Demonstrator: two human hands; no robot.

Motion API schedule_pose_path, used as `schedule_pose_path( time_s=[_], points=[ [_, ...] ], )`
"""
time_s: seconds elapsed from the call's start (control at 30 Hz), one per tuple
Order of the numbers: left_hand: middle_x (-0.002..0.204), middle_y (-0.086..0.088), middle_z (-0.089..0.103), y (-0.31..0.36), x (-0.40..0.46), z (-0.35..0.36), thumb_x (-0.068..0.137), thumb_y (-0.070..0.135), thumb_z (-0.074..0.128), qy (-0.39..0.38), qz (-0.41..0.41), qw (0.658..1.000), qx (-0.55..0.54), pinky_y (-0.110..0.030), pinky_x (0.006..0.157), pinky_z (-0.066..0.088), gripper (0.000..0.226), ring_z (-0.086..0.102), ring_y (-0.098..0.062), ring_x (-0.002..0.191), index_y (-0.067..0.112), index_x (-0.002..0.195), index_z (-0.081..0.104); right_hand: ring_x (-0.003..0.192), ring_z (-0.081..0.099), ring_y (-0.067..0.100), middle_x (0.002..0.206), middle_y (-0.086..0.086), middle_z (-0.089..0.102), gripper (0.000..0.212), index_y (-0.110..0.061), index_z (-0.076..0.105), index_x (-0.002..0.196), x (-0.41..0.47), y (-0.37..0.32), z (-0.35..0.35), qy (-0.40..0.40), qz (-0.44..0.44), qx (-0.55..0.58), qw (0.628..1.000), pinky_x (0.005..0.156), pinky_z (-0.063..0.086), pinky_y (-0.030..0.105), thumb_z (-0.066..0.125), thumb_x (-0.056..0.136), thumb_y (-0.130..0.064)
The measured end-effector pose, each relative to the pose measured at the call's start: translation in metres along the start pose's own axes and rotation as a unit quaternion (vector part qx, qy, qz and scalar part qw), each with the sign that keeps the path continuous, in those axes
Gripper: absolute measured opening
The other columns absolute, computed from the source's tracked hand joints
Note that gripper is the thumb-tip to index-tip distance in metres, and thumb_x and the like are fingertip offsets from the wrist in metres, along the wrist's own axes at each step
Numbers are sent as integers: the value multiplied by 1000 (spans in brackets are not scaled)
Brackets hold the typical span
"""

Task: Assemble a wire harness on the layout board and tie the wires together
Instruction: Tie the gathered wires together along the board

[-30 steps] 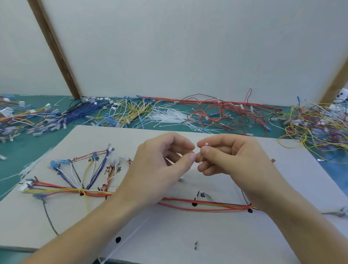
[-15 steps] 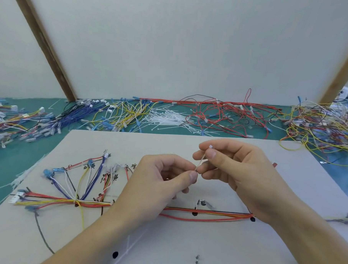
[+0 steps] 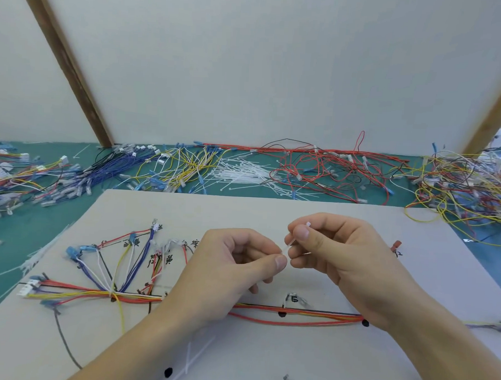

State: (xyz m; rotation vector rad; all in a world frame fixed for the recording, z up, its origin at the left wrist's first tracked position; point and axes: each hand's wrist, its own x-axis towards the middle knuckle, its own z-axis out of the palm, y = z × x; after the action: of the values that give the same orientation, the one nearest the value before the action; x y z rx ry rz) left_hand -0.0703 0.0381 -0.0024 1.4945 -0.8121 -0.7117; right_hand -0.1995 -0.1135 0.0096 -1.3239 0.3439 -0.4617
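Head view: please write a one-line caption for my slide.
Both hands, left and right, pinch a white cable tie above the wire harness on the layout board.

Harness workshop: wire piles, layout board.

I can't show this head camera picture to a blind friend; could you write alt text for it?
Two bare hands, left hand and right hand, pinch a thin white plastic cable tie between them above a pale grey layout board carrying a bundle of red, yellow and blue wires. Loose coloured wires lie behind on a green table.
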Motion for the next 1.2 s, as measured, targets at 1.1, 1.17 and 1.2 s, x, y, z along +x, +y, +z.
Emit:
schedule_pose_path(
  time_s=[1.1, 1.17, 1.2],
  points=[
    [68, 24, 65, 14, -12, -15, 78, 18, 81, -169, 140, 883, 415, -8, 66, 40, 11, 62, -7, 74, 26, 80, 75, 71, 74, 11, 76, -9, 78, 18, -25, 83, 89, -1, 18, 6, -12, -105, -348, 932, 69, 59, 27, 79, 86, -7],
    [69, 23, 66, 13, -11, -16, 78, 16, 81, -168, 142, 886, 408, -8, 64, 40, 11, 62, -8, 72, 26, 79, 75, 69, 72, 12, 76, -7, 79, 16, -21, 84, 89, -1, 18, 5, -30, -92, -352, 931, 67, 58, 29, 77, 87, -7],
    [69, 22, 66, 13, -11, -16, 78, 15, 81, -166, 141, 889, 403, -8, 63, 40, 12, 62, -8, 69, 26, 79, 76, 64, 69, 7, 75, -8, 78, 16, -19, 84, 88, -1, 17, 5, -40, -88, -350, 932, 63, 54, 23, 77, 88, -5]
  ],
)
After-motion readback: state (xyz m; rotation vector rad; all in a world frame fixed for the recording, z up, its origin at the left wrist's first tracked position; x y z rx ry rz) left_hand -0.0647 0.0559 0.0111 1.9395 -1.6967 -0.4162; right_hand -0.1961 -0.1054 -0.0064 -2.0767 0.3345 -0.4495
